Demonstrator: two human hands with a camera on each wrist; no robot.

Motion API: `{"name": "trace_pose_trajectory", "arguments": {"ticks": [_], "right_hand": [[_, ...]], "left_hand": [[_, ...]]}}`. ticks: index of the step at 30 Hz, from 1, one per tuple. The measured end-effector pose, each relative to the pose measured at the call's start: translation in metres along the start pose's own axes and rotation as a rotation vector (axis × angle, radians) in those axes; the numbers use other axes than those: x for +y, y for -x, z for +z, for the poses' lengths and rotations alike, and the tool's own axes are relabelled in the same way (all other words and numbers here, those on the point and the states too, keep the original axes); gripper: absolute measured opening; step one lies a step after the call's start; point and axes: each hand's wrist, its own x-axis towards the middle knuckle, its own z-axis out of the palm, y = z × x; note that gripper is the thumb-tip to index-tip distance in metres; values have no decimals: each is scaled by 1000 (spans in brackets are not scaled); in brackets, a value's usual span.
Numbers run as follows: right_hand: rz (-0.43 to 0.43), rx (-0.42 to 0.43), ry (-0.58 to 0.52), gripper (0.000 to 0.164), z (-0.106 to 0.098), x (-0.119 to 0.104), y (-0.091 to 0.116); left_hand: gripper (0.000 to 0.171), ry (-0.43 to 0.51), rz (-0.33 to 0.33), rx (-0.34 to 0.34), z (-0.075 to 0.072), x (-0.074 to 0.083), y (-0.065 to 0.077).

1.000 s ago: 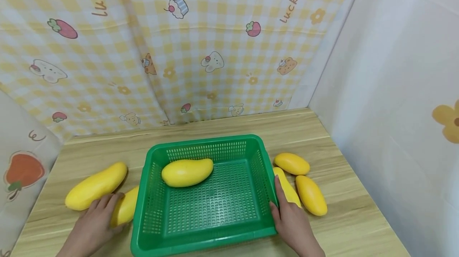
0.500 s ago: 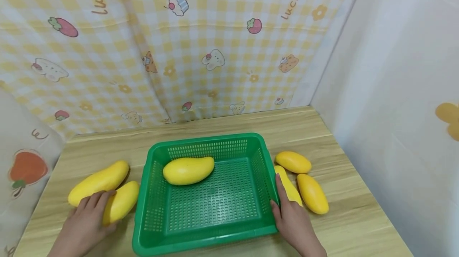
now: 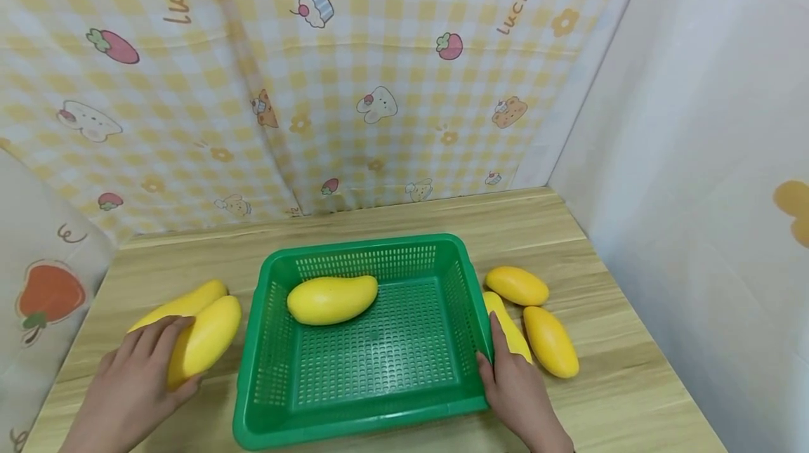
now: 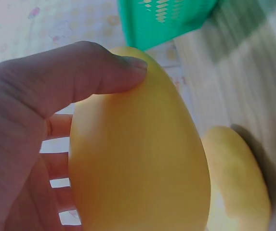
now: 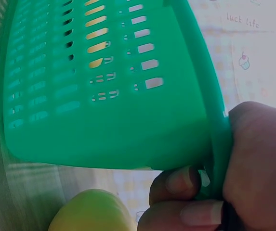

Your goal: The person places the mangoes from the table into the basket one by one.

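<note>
A yellow mango (image 3: 211, 337) is in my left hand (image 3: 129, 379), gripped between thumb and fingers. In the left wrist view the thumb (image 4: 113, 74) lies across the top of this mango (image 4: 142, 159), with the fingers round its far side. Just behind it on the table is a second long mango (image 3: 186, 303), partly covered. My right hand (image 3: 521, 390) holds the right rim of the green basket (image 3: 360, 421); the right wrist view shows its fingers (image 5: 183, 185) curled under the rim. Inside the basket, toward the back left, lies one mango (image 3: 331, 300).
To the right of the basket, a long yellow mango (image 3: 508, 333) lies close along its wall, partly behind my right hand. Two smaller, more orange mangoes (image 3: 517, 286) sit beside it. The wooden table (image 3: 404, 218) ends at a patterned cloth wall at the back.
The left hand has taken the mango from beside the basket and drawn it up and left, away from the basket wall. The right hand stays on the rim.
</note>
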Motion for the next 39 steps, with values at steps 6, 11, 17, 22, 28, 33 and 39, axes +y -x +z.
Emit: {"name": "trace_pose_trajectory", "arguments": {"ticks": [6, 11, 17, 22, 28, 33, 39], "right_hand": [[20, 1, -37, 55, 1, 0, -2], [58, -3, -64, 47, 1, 1, -3], [93, -4, -118, 40, 3, 1, -3], [117, -3, -145, 39, 2, 1, -3], [124, -11, -153, 39, 3, 3, -3], [123, 1, -156, 39, 3, 2, -2], [127, -6, -165, 39, 4, 2, -2]], "left_hand": [[85, 6, 108, 104, -10, 14, -12], [92, 25, 197, 176, -15, 27, -26], [89, 40, 265, 165, -23, 37, -42], [86, 44, 339, 164, -26, 53, -55], [77, 100, 403, 162, -23, 68, -70], [77, 94, 452, 131, -18, 81, -84], [79, 49, 478, 80, -7, 100, -93]]}}
